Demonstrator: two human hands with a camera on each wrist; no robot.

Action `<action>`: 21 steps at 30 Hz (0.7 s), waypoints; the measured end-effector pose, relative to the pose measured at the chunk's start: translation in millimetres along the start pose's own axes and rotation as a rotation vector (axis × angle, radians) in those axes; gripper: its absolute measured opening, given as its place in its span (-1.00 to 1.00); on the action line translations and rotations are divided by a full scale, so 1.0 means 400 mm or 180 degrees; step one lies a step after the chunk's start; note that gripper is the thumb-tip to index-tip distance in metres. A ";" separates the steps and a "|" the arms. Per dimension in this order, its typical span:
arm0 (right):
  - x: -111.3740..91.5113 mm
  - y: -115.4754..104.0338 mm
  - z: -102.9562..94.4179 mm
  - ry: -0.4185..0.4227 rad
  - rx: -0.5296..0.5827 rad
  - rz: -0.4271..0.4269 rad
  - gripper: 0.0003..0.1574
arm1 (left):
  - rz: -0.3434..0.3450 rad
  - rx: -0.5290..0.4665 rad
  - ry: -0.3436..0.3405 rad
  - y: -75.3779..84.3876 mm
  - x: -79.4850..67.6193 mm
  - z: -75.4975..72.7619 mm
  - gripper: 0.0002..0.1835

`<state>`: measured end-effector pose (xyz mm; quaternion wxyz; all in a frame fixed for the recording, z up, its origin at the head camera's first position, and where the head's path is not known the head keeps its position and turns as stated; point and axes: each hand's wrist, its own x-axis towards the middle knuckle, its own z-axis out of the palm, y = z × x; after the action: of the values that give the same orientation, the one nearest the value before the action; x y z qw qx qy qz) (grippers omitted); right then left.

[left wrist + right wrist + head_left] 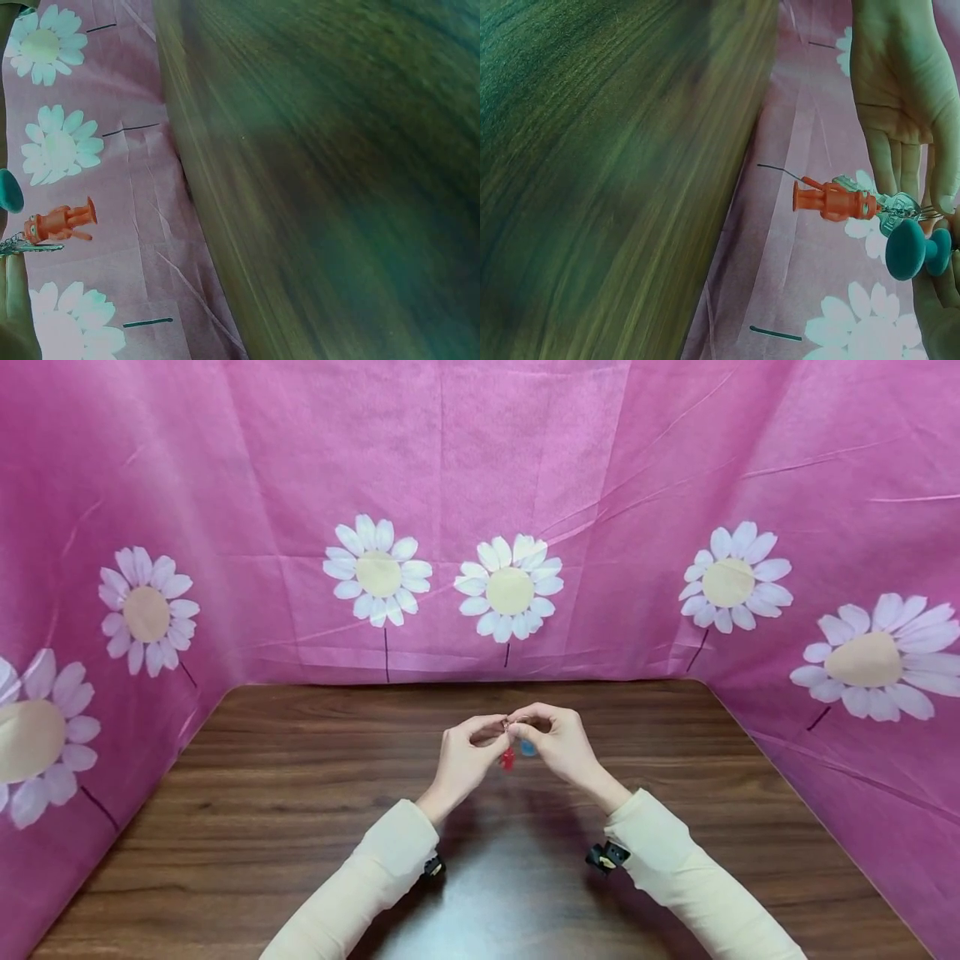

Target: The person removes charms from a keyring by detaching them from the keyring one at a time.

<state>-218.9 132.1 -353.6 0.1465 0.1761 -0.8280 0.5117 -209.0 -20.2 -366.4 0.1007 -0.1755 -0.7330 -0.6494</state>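
Note:
Both hands meet above the far middle of the table in the head view, thumbs and fingers pinching a small metal key ring [506, 724]. My left hand [471, 758] grips it from the left and my right hand [561, 750] from the right. From it hangs a red-orange toy figure [838, 201] on a short chain, with silver keys [900, 210] beside it. A teal piece with two rounded discs [906, 251] hangs close to the right fingers. Only the edge of the teal piece [10, 191] shows in the left wrist view. Fingers partly hide the ring.
The brown wood-grain table [300, 827] lies below the raised hands. Pink cloth [525, 452] with printed daisies surrounds its back and sides. A black wrist device [606, 858] sits under the right cuff, and another [434, 865] under the left.

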 end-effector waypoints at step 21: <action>-0.007 0.027 -0.008 0.0050 0.0054 0.0049 -0.87 | 0.0255 -0.0099 -0.0309 -0.002 -0.002 0.000 -0.73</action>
<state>-220.8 139.9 -362.2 0.1475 0.1669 -0.8238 0.5213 -208.6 -20.2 -367.4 0.0882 -0.2375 -0.7192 -0.6469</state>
